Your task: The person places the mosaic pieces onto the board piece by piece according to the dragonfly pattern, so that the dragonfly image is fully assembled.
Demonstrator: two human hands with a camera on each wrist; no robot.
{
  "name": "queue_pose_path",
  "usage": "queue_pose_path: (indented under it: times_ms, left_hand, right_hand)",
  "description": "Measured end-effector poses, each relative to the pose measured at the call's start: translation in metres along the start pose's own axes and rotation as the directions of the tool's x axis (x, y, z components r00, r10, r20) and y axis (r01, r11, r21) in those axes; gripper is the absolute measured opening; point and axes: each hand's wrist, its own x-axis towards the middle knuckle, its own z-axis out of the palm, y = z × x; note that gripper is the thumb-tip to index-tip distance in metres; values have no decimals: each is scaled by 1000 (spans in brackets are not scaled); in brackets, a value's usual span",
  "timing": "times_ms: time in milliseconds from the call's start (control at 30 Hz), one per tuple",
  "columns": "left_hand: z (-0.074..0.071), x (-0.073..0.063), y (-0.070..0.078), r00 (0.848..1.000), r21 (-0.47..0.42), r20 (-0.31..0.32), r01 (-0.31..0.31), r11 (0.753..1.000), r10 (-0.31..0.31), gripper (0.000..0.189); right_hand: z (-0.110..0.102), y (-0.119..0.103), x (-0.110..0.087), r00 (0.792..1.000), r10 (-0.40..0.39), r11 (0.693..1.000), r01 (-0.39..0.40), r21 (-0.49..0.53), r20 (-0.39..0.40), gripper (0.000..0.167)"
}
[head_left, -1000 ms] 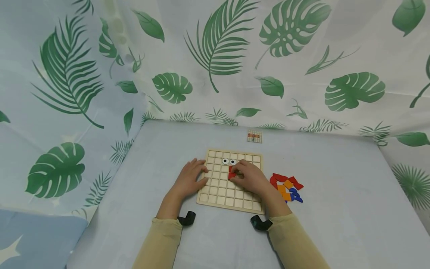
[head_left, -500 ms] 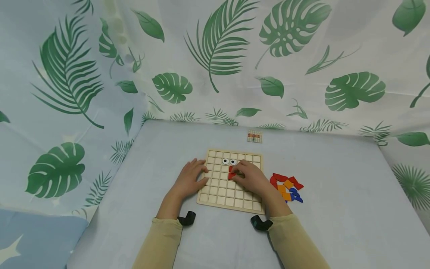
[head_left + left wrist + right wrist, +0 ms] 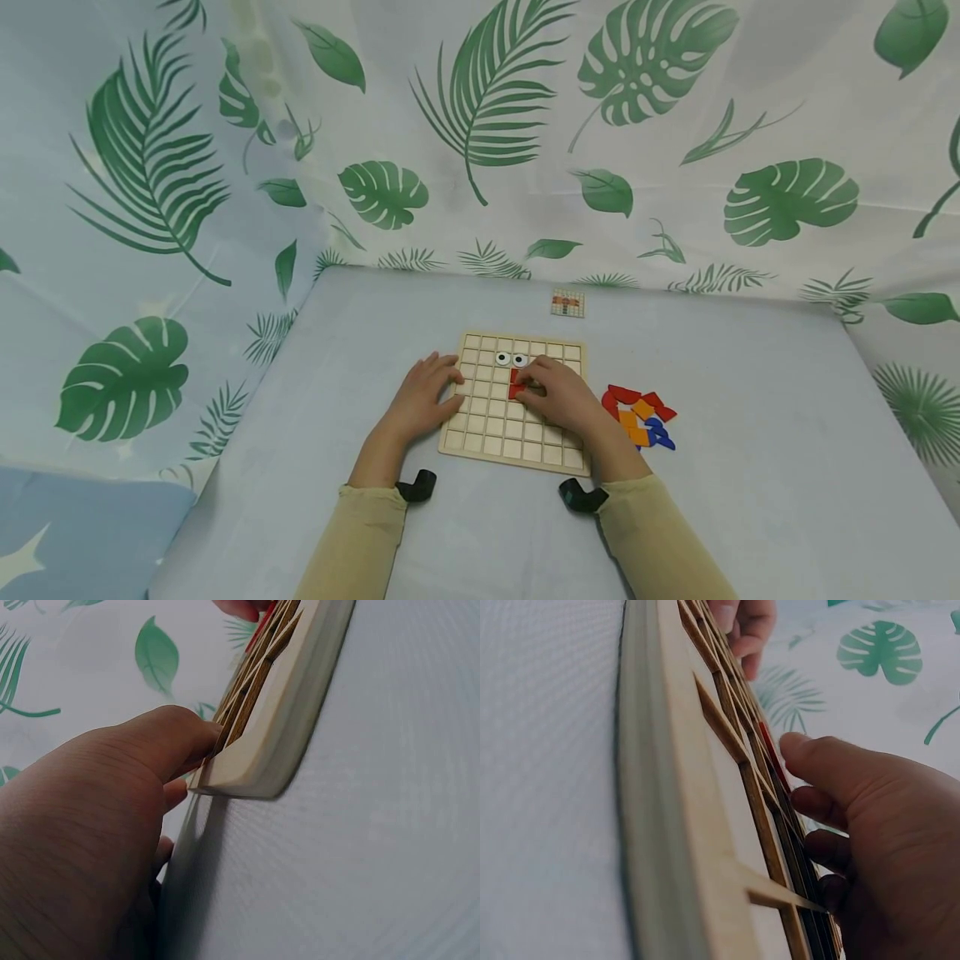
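A square wooden grid board (image 3: 480, 429) lies on the white-covered table. Two round eye tiles (image 3: 502, 358) sit side by side in its upper cells, with red tiles (image 3: 515, 390) just below. My left hand (image 3: 422, 396) rests at the board's left edge, its thumb (image 3: 191, 739) on the rim and its fingers loosely bent. Over the middle of the board, my right hand (image 3: 558, 396) pinches at a red tile with thumb and forefinger; the curled fingers hide part of it. In the right wrist view the thumb (image 3: 810, 754) is close by the red strip (image 3: 774, 754).
Right of the board lies a pile of loose pieces: red (image 3: 624, 393), orange (image 3: 640, 437) and blue (image 3: 660, 433). A small patterned card (image 3: 567, 303) lies behind the board. Leaf-printed cloth (image 3: 480, 200) hangs at the back and left. Black wrist devices (image 3: 583, 497) sit near both cuffs.
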Motion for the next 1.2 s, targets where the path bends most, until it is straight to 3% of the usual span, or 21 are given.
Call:
queue_pose_path:
  times_ms: [233,533,800,933,1067,1200]
  left_hand:
    - [0,0,1,1000,-10,4,-2,1000,2,20]
    - [1,-2,2,1000,-9,-9,-5,1000,5,20]
    - [0,-2,2,1000,-13,-17,-5,1000,5,19]
    - [0,-2,2,1000,-11,-15,-1,1000,0,19]
    - [0,-2,3,1000,-12,-13,2,1000,-2,19]
    - [0,-1,4,1000,-10,0,8,1000,-8,19]
  right_hand:
    - [-13,-2,-1,999,42,999,-41,31,-10,15]
    - [-56,3,-17,995,92,994,-88,69,-49,20]
    - [-91,28,-49,985,159,987,-159,12,-71,20]
    - [-106,45,-69,971,228,973,-230,-9,-67,21]
    - [-117,62,-90,953,298,954,-300,-23,-52,24]
    - [-123,77,-107,947,314,948,-316,-31,-60,27]
